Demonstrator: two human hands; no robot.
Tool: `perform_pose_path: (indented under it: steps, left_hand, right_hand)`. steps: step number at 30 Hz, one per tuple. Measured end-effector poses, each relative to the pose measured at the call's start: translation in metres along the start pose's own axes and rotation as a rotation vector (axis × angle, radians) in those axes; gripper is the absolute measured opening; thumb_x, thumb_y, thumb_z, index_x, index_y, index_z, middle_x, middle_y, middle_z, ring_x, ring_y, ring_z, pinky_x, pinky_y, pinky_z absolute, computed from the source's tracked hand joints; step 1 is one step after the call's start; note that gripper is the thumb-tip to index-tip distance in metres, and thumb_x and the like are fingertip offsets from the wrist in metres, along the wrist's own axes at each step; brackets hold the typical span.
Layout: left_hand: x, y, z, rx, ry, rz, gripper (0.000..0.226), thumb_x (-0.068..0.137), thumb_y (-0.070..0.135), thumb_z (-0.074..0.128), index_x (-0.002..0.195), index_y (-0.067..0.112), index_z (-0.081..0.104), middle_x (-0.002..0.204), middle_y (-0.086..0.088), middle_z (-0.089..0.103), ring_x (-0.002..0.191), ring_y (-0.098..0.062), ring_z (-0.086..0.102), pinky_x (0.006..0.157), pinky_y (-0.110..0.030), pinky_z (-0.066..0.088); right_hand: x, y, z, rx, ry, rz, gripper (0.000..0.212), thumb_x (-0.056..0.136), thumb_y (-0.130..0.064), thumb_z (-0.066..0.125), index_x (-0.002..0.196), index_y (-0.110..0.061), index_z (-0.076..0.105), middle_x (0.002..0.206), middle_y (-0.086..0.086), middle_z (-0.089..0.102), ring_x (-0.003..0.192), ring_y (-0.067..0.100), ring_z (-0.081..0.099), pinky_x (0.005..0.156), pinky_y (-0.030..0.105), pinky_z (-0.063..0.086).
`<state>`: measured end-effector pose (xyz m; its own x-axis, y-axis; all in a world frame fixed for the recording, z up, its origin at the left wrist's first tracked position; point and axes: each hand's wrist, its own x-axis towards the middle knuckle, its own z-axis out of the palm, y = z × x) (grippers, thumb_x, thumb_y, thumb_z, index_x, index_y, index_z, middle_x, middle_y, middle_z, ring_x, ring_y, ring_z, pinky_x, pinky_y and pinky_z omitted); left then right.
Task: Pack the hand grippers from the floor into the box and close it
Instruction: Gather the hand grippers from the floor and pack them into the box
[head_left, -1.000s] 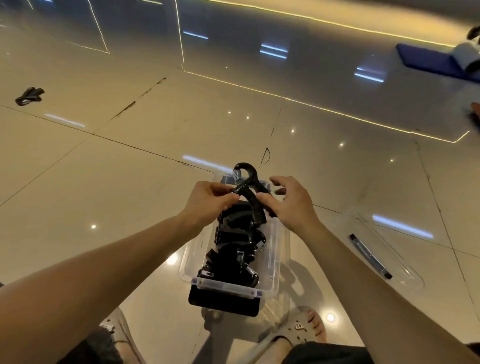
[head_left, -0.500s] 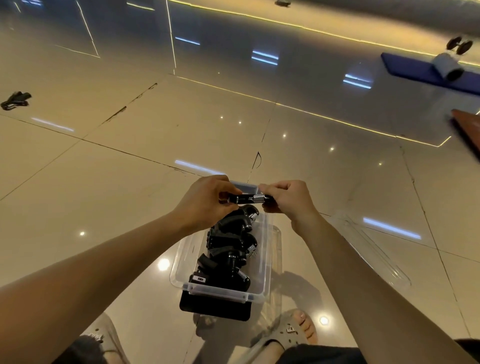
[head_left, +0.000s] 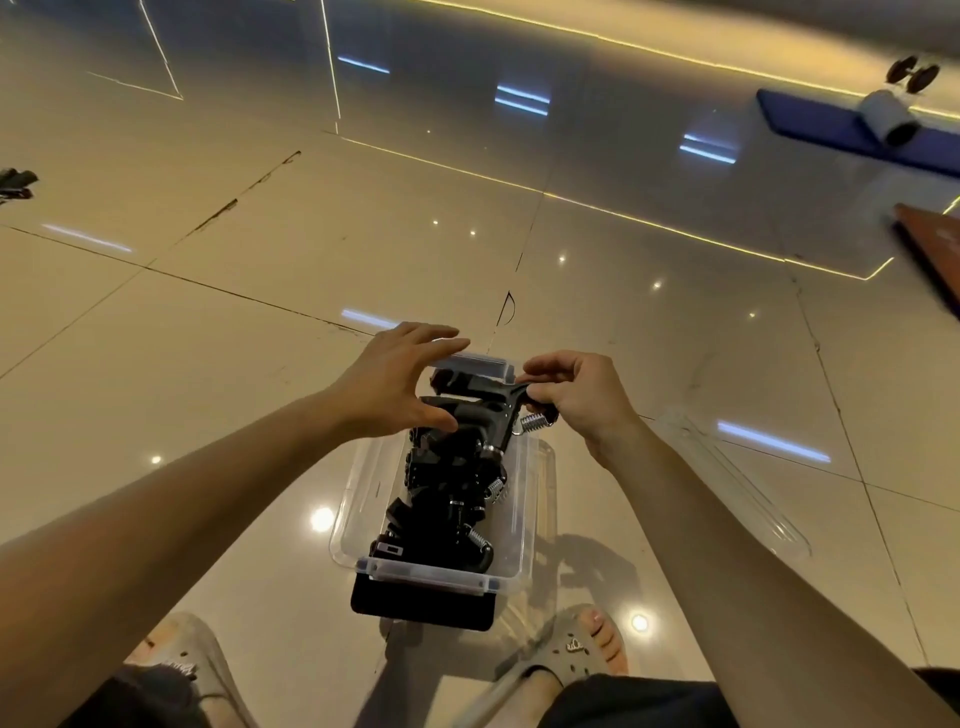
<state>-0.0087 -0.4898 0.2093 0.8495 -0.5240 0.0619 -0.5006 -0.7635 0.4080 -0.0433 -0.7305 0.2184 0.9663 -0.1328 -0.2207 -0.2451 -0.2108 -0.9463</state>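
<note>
A clear plastic box (head_left: 519, 525) stands on the floor between my feet, holding several black hand grippers (head_left: 447, 499) with metal springs. My right hand (head_left: 576, 395) pinches the spring end of one black hand gripper (head_left: 483, 402) lying across the far end of the box. My left hand (head_left: 400, 384) hovers over that gripper's handles with fingers spread, its thumb at the lower handle. The box's clear lid (head_left: 737, 483) lies on the floor to the right. Another hand gripper (head_left: 15, 182) lies far off at the left edge.
Glossy beige floor tiles all around. A blue mat (head_left: 852, 130) with a white roller (head_left: 888, 117) and a dumbbell (head_left: 914, 75) sits at the far right. A brown board (head_left: 935, 249) lies at the right edge. My sandalled feet (head_left: 566, 654) flank the box.
The gripper was held level between both hands above the box. It now lies lower on the pile, my left hand has let go and spread open, my right still holds the spring end.
</note>
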Motion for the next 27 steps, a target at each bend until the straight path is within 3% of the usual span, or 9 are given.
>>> perform_pose_path:
  steps: [6,13,17,21,24,27]
  left_hand:
    - [-0.001,-0.002,0.012,-0.12,-0.123,-0.04,0.088,0.069,0.048,0.087,0.146,0.029,0.048,0.141,0.006,0.054,0.131,-0.015,0.045,0.103,-0.028,0.032]
    - [-0.007,-0.012,0.039,-0.084,-0.037,0.007,0.072,0.073,0.042,0.084,0.136,0.021,0.058,0.12,0.005,0.061,0.108,-0.008,0.048,0.088,-0.024,0.037]
    - [-0.016,-0.025,0.066,-0.062,-0.045,-0.074,0.075,0.074,0.044,0.082,0.139,0.019,0.057,0.12,0.004,0.062,0.11,-0.013,0.05,0.088,-0.028,0.042]
    - [-0.028,-0.04,0.094,-0.021,-0.067,-0.17,0.078,0.075,0.045,0.081,0.142,0.016,0.055,0.127,0.001,0.063,0.115,-0.018,0.054,0.092,-0.03,0.044]
    - [-0.027,-0.041,0.107,0.002,-0.09,-0.193,0.077,0.077,0.045,0.08,0.143,0.015,0.054,0.129,-0.001,0.063,0.118,-0.02,0.053,0.096,-0.032,0.045]
    - [-0.023,-0.036,0.12,-0.008,-0.135,-0.21,0.079,0.077,0.044,0.081,0.145,0.015,0.052,0.135,-0.003,0.06,0.127,-0.022,0.05,0.105,-0.036,0.043]
  right_hand:
    - [0.001,0.015,0.0,0.065,-0.04,0.005,0.027,0.087,0.019,0.06,0.102,-0.001,0.07,0.097,0.018,0.075,0.086,0.022,0.073,0.076,0.03,0.063]
    - [0.006,0.038,0.007,0.077,-0.01,0.041,0.022,0.087,0.011,0.066,0.103,-0.002,0.071,0.098,0.016,0.075,0.092,0.027,0.073,0.079,0.031,0.062]
    - [0.015,0.066,0.007,-0.287,0.054,0.021,0.023,0.089,-0.01,0.074,0.112,-0.009,0.071,0.106,0.004,0.071,0.098,0.024,0.069,0.092,0.041,0.058]
    - [0.008,0.086,0.011,-0.822,-0.08,0.028,0.055,0.098,-0.028,0.061,0.148,-0.015,0.044,0.142,0.007,0.052,0.121,0.026,0.057,0.1,0.039,0.048]
    - [0.005,0.093,0.014,-0.941,-0.196,0.038,0.069,0.1,-0.029,0.058,0.158,-0.015,0.024,0.154,0.008,0.041,0.134,0.029,0.048,0.106,0.04,0.042]
    - [0.005,0.093,0.012,-0.975,-0.204,0.038,0.074,0.099,-0.029,0.06,0.16,-0.017,0.02,0.155,0.007,0.04,0.137,0.028,0.046,0.107,0.041,0.043]
